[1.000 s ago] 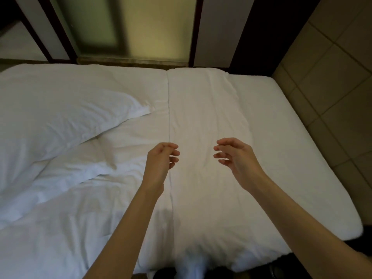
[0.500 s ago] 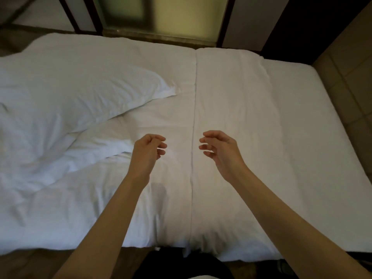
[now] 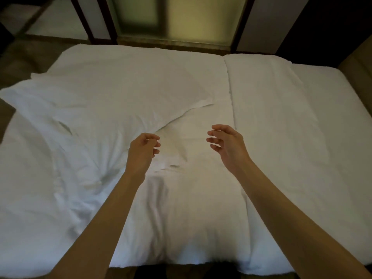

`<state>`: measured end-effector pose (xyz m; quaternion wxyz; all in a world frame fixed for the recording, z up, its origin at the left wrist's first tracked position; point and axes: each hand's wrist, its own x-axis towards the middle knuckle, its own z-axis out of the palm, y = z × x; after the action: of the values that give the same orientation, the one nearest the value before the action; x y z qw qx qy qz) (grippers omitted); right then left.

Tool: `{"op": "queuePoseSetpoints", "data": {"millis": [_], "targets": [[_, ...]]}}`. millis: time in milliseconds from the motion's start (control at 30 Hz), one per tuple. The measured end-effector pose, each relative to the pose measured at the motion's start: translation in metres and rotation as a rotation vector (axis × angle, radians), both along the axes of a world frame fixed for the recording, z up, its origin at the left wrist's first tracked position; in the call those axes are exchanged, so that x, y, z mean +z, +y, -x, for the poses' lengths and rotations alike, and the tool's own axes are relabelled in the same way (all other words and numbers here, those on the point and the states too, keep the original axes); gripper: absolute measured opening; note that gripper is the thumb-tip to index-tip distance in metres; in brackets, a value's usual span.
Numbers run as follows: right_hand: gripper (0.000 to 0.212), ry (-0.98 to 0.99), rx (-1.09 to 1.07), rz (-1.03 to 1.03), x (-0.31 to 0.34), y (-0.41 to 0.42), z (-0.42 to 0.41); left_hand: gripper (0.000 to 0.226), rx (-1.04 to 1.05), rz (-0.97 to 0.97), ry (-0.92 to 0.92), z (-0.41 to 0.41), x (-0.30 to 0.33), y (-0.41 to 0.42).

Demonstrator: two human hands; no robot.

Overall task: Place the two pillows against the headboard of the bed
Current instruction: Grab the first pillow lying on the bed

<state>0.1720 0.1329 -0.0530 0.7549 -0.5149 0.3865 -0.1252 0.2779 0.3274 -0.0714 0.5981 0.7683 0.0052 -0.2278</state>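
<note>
Across the middle of the frame both hands hovered above the white bed [image 3: 281, 137], holding nothing: the left hand [image 3: 144, 150] loosely curled, the right hand [image 3: 227, 146] open with fingers spread. One white pillow [image 3: 112, 101] lay at centre left, another pillow [image 3: 50, 168] beneath it at lower left.

We see two pillows overlapping on the bed [image 3: 302, 137] at frame left, upper pillow [image 3: 112, 93] over lower pillow [image 3: 50, 178]; our hands hover centre, window [image 3: 171, 17] above
</note>
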Motion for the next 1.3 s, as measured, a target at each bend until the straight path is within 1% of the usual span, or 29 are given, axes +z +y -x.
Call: {"op": "queuePoseSetpoints", "data": {"millis": [100, 167, 300, 400, 500, 567, 733, 800, 867, 933, 1000, 1067, 1133, 1200, 1300], "targets": [[0.018, 0.017, 0.008, 0.016, 0.002, 0.033, -0.04, 0.01, 0.019, -0.031, -0.015, -0.05, -0.007, 0.041], [0.018, 0.026, 0.017, 0.044, 0.005, 0.045, -0.06, 0.009, 0.051, -0.037, -0.027, -0.074, -0.009, 0.055], [0.017, 0.04, 0.054, 0.103, 0.011, 0.066, -0.11, 0.017, 0.065, -0.034, -0.075, -0.131, -0.009, 0.075], [0.019, 0.056, 0.103, 0.157, 0.015, 0.072, -0.14, 0.025, 0.063, -0.089, -0.162, -0.175, -0.006, 0.086], [0.021, 0.071, 0.147, 0.191, 0.016, 0.074, -0.173, 0.031, 0.04, -0.198, -0.239, -0.221, -0.008, 0.095], [0.024, 0.072, 0.171, 0.21, 0.014, 0.075, -0.197, 0.034, -0.017, -0.286, -0.305, -0.251, -0.011, 0.097], [0.024, 0.121, 0.231, 0.333, -0.001, 0.074, -0.28, 0.044, -0.23, -0.621, -0.495, -0.331, -0.02, 0.088], [0.034, 0.188, 0.294, 0.468, -0.015, 0.072, -0.313, 0.049, -0.299, -0.744, -0.549, -0.359, -0.027, 0.087], [0.053, 0.336, 0.402, 0.63, -0.033, 0.071, -0.344, 0.055, -0.351, -0.847, -0.561, -0.391, -0.033, 0.087], [0.078, 0.502, 0.513, 0.764, -0.05, 0.074, -0.364, 0.063, -0.385, -0.906, -0.511, -0.42, -0.04, 0.087], [0.094, 0.593, 0.597, 0.871, -0.069, 0.076, -0.378, 0.073, -0.398, -0.938, -0.424, -0.449, -0.049, 0.087], [0.099, 0.617, 0.643, 0.901, -0.089, 0.076, -0.382, 0.08, -0.427, -0.982, -0.331, -0.465, -0.06, 0.088], [0.102, 0.625, 0.654, 0.889, -0.106, 0.077, -0.387, 0.083, -0.468, -1.002, -0.277, -0.472, -0.076, 0.087], [0.103, 0.632, 0.662, 0.887, -0.117, 0.077, -0.393, 0.081, -0.488, -1.01, -0.281, -0.469, -0.09, 0.087], [0.104, 0.645, 0.668, 0.898, -0.127, 0.078, -0.395, 0.076, -0.473, -1.016, -0.335, -0.459, -0.104, 0.086]]}}
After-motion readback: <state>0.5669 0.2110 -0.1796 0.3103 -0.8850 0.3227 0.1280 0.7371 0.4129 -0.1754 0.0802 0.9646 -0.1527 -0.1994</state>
